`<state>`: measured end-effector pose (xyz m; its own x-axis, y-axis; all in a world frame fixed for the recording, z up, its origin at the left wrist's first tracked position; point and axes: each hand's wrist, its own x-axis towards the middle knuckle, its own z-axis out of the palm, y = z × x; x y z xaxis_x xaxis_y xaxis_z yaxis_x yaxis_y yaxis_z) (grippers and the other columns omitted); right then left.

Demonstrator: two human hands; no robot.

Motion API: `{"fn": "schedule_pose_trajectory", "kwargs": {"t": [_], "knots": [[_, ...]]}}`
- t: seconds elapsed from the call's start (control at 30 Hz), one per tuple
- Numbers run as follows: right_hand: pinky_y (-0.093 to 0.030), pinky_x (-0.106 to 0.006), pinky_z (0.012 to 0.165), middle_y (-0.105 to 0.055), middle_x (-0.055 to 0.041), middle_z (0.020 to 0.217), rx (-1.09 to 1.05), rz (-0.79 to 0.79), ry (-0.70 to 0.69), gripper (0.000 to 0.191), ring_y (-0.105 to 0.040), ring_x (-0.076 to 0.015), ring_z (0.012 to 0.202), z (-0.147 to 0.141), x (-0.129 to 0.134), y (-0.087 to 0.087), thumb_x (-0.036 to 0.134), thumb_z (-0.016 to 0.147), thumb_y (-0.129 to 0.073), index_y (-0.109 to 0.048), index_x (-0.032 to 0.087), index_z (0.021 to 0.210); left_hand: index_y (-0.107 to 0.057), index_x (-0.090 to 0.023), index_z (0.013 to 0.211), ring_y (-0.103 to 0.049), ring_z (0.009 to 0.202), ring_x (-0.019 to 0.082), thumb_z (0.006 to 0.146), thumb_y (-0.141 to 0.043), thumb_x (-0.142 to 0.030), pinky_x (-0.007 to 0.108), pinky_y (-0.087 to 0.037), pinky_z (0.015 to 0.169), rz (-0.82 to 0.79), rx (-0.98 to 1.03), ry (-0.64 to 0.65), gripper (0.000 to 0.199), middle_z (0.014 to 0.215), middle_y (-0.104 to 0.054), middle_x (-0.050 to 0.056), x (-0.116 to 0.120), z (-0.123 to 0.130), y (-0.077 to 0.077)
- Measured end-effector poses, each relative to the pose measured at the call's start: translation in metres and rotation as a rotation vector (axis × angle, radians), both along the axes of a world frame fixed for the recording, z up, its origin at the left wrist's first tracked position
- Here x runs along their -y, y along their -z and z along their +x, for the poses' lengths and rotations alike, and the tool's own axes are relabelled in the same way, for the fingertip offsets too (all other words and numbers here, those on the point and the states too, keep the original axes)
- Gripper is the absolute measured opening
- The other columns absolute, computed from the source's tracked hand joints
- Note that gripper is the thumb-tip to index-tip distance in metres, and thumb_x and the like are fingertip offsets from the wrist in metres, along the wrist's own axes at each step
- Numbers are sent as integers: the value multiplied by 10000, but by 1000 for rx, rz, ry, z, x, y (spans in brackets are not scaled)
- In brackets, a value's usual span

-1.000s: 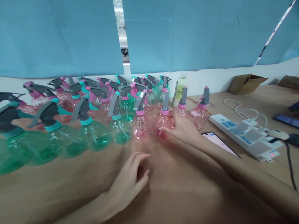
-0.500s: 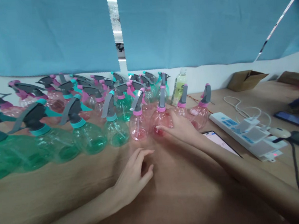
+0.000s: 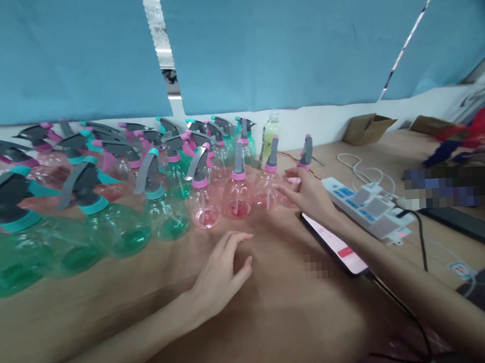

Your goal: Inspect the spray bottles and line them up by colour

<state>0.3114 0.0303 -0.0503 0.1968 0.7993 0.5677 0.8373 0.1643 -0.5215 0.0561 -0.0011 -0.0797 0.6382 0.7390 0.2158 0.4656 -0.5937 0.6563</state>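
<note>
My right hand [image 3: 311, 193] is curled about the pink spray bottle [image 3: 305, 155] at the right end of the front row, hiding most of its body. Its thumb points left across the neighbouring pink spray bottle [image 3: 263, 191]. Two more pink bottles, one of them the clear pink spray bottle [image 3: 237, 200], stand farther left with a little liquid inside. My left hand [image 3: 218, 275] hovers low over or rests on the table, holding nothing, its fingers loosely bent and thumb apart. Green spray bottles with teal collars, including a green spray bottle [image 3: 119, 234], continue the front row leftward.
Several spray bottles crowd behind the front row. A drink bottle [image 3: 269, 137] stands by the wall. A phone [image 3: 335, 244] on a cable lies under my right forearm, near a power strip [image 3: 361, 205] with chargers. An opened cardboard box [image 3: 367, 129] sits at the back right.
My right hand has moved rightward from a pink spray bottle in the row to the one at the right end. The view has turned right. My left hand stays much the same.
</note>
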Motion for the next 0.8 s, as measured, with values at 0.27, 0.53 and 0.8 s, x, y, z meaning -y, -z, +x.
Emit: {"fn": "schedule_pose_trajectory", "kwargs": {"t": [0.27,0.53,0.8], "knots": [[-438,-444,874,-614,-196,1200,-14,-123,43,628,-573,-333,1114,-18,-27,3,560,786,-587,-486,136,1237,-443,-244,1143,-531,1119,220,856,-473,-127,439,-434,976,25,29,31,312,1179,-535,54,14,10,-7],[-434,-431,865,-623,-183,1159,-13,-211,56,562,-584,-328,1073,-19,-13,1,550,799,-568,-508,130,1169,-495,-207,1081,-606,996,203,868,-496,-194,404,-506,875,-240,134,-53,214,1106,-595,65,22,8,-20],[-447,-446,812,-636,-170,1122,-32,-154,-116,540,-601,-339,1020,-19,35,4,577,786,-562,-509,162,1129,-540,-196,1003,-610,937,186,876,-511,-235,390,-502,853,-299,234,-92,136,1006,-626,49,19,2,-33]]}}
